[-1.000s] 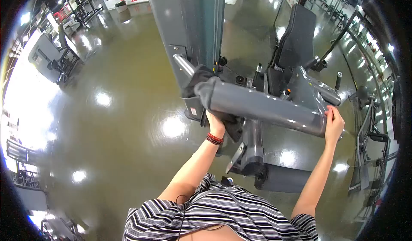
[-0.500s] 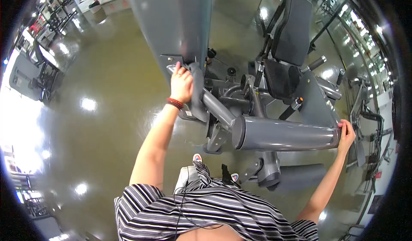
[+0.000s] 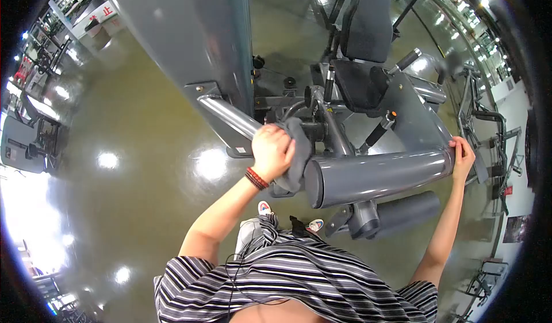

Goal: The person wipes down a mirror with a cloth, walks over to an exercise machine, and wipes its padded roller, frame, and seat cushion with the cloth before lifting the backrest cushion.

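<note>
My left hand [image 3: 272, 152], with red beads at its wrist, is closed around a dark grey cloth [image 3: 296, 156] and a metal bar [image 3: 230, 116]. The bar runs down from a bracket on the tall grey machine column [image 3: 190, 41]. The cloth hangs to the right of the fingers. My right hand [image 3: 462, 155] rests with its fingertips on the right end of the grey padded roller [image 3: 382, 176], its fingers bent over the edge. A lower roller [image 3: 408, 213] sits beneath it.
Behind the roller are a black seat [image 3: 359, 84] with backrest and a black-gripped handle [image 3: 380, 133]. Other gym machines stand at the left [image 3: 29, 139] and right edges. My shoes [image 3: 264, 208] are on the shiny floor below.
My left hand has moved from the bracket down along the bar toward the roller, with the cloth. My right hand stays at the roller's right end. The view has shifted.
</note>
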Motion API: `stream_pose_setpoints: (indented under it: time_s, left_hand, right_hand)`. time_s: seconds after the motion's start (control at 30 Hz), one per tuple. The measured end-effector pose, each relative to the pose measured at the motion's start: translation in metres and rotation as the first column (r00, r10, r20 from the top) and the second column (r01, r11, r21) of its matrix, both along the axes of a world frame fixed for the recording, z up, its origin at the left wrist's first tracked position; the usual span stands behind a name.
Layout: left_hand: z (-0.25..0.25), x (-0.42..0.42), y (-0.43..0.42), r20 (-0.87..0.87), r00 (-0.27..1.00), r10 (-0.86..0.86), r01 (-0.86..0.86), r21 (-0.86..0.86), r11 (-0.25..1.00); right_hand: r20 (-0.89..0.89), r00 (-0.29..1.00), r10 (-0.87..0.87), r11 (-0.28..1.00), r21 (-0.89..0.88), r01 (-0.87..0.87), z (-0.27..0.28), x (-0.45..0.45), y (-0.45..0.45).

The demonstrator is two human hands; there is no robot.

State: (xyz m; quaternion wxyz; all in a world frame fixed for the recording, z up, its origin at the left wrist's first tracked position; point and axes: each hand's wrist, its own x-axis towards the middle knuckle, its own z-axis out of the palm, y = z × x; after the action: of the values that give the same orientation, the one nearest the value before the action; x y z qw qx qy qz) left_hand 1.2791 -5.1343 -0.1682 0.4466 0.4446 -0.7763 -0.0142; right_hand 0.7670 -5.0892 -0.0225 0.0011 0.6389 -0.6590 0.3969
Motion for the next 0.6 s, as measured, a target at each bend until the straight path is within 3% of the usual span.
stream_pose_setpoints:
  time_s: [0.07,0.13,0.17,0.23,0.33,0.43,0.47,0.6]
  left_hand:
    - [0.010,-0.013,0.012,-0.130,0.983,-0.133,0.155,0.179,0.972]
    - [0.012,-0.014,0.013,-0.349,0.903,-0.250,0.381,0.388,0.839]
    - [0.028,-0.007,0.018,-0.711,0.691,-0.126,0.689,0.598,0.409]
    - [0.028,-0.008,0.016,-0.903,0.373,-0.214,0.921,0.332,0.203]
    - [0.027,-0.018,-0.009,-0.724,0.379,-0.576,0.924,0.331,0.192]
    - [0.032,-0.030,-0.030,-0.631,0.437,-0.641,0.836,0.548,0.031]
    - [0.033,-0.032,-0.040,-0.388,0.538,-0.749,0.677,0.728,0.109]
    - [0.023,-0.053,-0.062,-0.152,0.562,-0.813,0.442,0.886,0.140]
  right_hand:
    - [-0.003,1.000,0.008,1.000,0.001,-0.008,0.003,0.004,0.000]
    - [-0.011,1.000,0.004,1.000,0.004,-0.004,0.003,0.003,0.000]
    - [-0.013,1.000,0.000,1.000,0.007,0.000,0.003,0.003,0.000]
    - [-0.007,1.000,-0.010,1.000,0.005,0.010,0.004,0.006,0.001]
    - [0.005,1.000,-0.005,1.000,0.001,0.005,0.003,0.006,0.001]
    - [0.022,1.000,-0.002,1.000,0.001,0.002,0.003,0.006,0.001]
    - [0.024,1.000,-0.003,1.000,0.008,0.003,0.003,0.006,0.001]
    - [0.046,0.999,0.005,1.000,0.025,-0.006,0.003,0.006,0.001]
